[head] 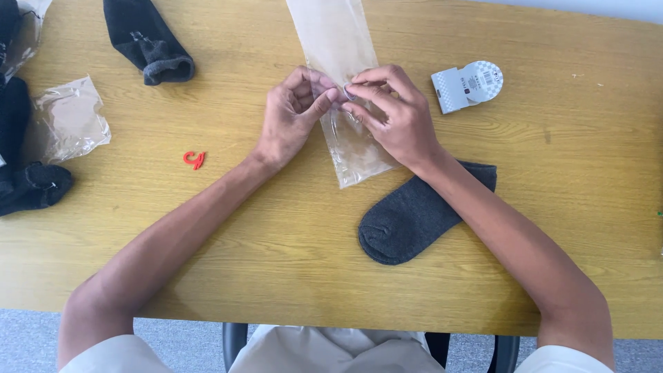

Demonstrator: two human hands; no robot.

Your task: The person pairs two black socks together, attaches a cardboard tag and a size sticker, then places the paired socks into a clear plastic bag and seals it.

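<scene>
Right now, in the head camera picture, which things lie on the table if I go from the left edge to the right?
black socks → crumpled clear bag → dark sock → red hook → left hand → right hand, both pinching the long clear bag → white paper label

Light wooden tabletop, visible grain. Grey carpet floor below front edge. Dark chair under tabletop. Pale wall top right.
</scene>
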